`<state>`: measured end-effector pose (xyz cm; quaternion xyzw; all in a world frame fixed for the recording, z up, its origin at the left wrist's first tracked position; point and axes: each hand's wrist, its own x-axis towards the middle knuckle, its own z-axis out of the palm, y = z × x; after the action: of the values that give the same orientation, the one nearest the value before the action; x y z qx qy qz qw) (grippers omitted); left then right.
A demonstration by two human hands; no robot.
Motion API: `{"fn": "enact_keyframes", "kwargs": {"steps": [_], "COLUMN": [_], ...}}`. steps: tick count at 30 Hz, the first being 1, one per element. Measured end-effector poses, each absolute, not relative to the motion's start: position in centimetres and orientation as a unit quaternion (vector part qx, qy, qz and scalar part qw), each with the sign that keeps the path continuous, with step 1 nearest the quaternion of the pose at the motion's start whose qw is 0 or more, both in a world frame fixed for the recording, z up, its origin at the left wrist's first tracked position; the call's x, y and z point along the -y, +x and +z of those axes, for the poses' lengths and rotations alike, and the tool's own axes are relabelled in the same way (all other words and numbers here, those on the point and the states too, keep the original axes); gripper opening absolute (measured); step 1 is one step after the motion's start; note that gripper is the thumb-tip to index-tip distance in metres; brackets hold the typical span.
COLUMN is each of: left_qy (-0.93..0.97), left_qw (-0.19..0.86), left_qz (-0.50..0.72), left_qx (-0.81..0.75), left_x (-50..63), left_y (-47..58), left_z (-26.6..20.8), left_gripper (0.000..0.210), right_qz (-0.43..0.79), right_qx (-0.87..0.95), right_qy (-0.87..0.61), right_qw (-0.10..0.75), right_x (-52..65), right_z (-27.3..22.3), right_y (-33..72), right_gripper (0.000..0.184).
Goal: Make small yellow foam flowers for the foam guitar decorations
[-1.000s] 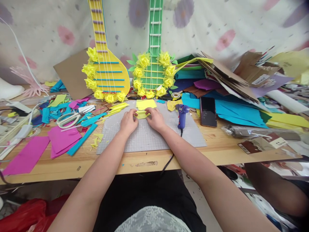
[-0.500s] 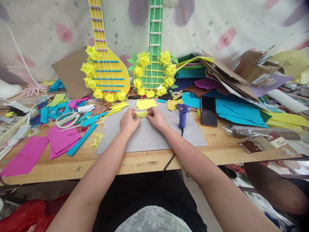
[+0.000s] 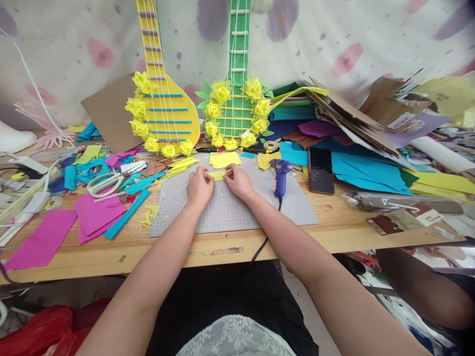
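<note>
Between my two hands is a small strip of yellow paper (image 3: 217, 176), held just above or on the grey cutting mat (image 3: 230, 217). My left hand (image 3: 200, 187) pinches its left end, and my right hand (image 3: 238, 181) pinches the right end. Right behind them lies a stack of yellow paper pieces (image 3: 224, 159). A blue hot glue gun (image 3: 282, 179) stands on the mat to the right of my right hand. Thin yellow strips (image 3: 181, 167) lie to the left of my left hand.
At the back stand a yellow paper guitar (image 3: 171, 111) and a green one (image 3: 232, 118), trimmed with yellow flowers. Scissors (image 3: 105, 185), magenta paper (image 3: 97, 212) and blue scraps are on the left. A phone (image 3: 321, 170), blue sheets (image 3: 365, 170) and cardboard (image 3: 352, 116) fill the right.
The yellow strip looks flatter and shows more of its face between my fingers. Both hands stay almost in place, and nothing else has moved.
</note>
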<state>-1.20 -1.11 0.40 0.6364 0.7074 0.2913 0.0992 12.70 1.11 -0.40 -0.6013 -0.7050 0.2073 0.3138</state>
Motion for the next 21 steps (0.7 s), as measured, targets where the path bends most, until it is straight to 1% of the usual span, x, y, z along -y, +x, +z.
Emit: {"fn": "enact_keyframes", "kwargs": {"steps": [13,21], "left_qy": [0.625,0.612], "left_qw": [0.085,0.088], "left_qz": [0.28,0.271], "left_qx": [-0.724,-0.737], "left_x": [1.0,1.1], "left_y": [-0.8,-0.6], "left_z": [0.5,0.8], "left_gripper": [0.033,0.023], "right_qz": [0.139,0.084], "right_qx": [0.715,0.717], "right_qy": [-0.623,-0.649], "right_qw": [0.285,0.241], "right_x": [-0.9,-0.2], "right_z": [-0.5,0.2], "right_y": [12.1,11.5], "right_gripper": [0.024,0.017]}}
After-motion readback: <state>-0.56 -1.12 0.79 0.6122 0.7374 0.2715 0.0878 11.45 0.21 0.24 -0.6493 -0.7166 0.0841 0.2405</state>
